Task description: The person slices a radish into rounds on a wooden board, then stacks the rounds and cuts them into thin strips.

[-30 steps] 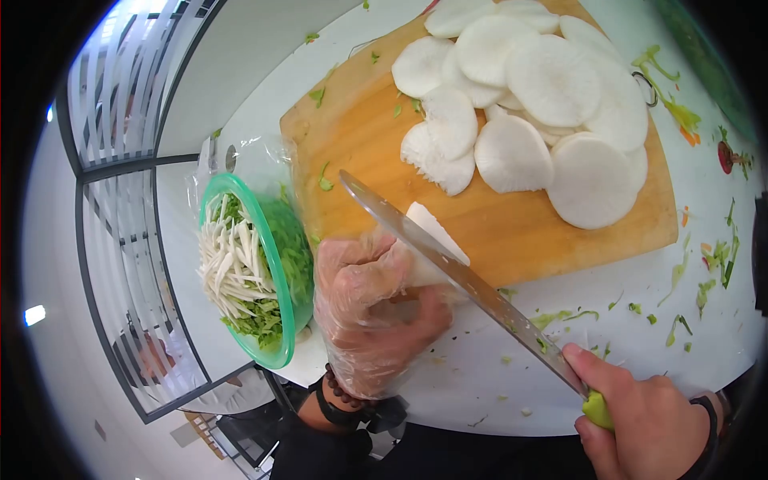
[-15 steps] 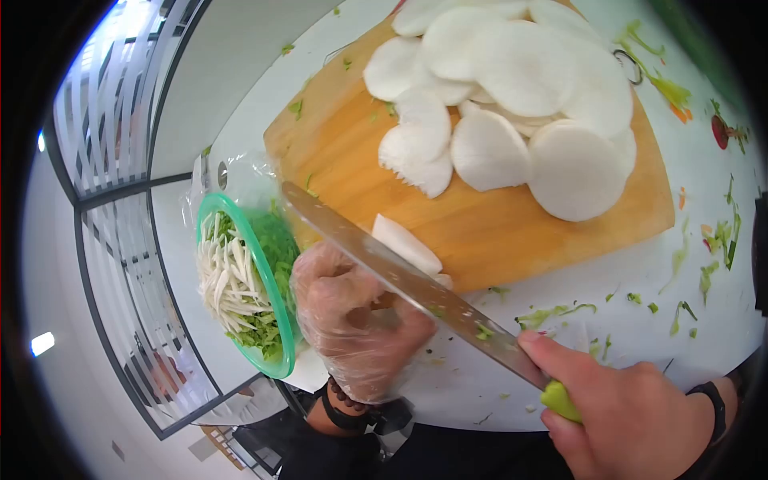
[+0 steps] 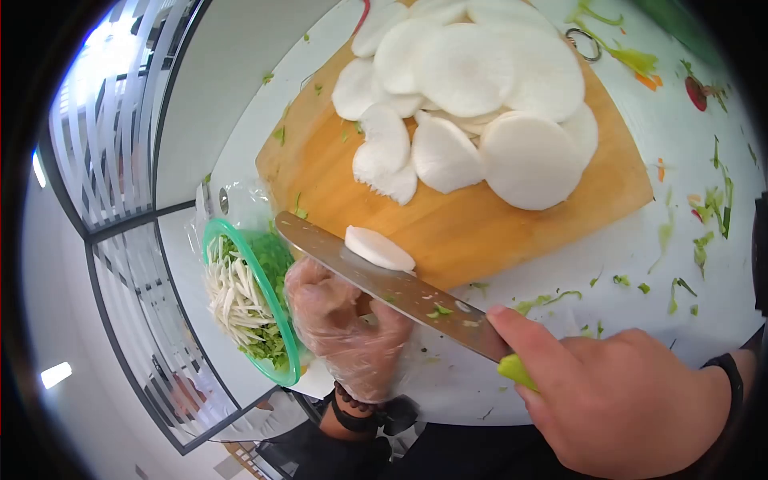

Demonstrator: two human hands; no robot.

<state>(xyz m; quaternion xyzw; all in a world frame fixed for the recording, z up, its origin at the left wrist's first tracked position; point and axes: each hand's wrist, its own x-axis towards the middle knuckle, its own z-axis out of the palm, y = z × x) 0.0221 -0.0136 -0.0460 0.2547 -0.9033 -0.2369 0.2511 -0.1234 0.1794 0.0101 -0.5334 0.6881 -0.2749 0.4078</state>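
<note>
My right hand (image 3: 616, 392) is wrapped round the green handle of a long knife (image 3: 400, 296), whose blade points up and left. In a clear plastic glove, my left hand (image 3: 344, 328) has curled fingers close against the blade, at the near edge of the wooden cutting board (image 3: 336, 176); what it grips, if anything, is hidden. Just beyond the blade lies a white vegetable piece (image 3: 379, 248). Many round white slices (image 3: 464, 72) overlap on the far part of the board.
At the left stands a green-rimmed basket (image 3: 268, 312) with white shreds and chopped greens, beside a clear plastic bag. Green scraps (image 3: 701, 248) and a metal ring (image 3: 584, 45) lie on the white table (image 3: 632, 280). A glass partition stands at the far left.
The board and slices appear shifted left in view. The knife and right hand now sit slightly further left, with the blade beside the white piece.
</note>
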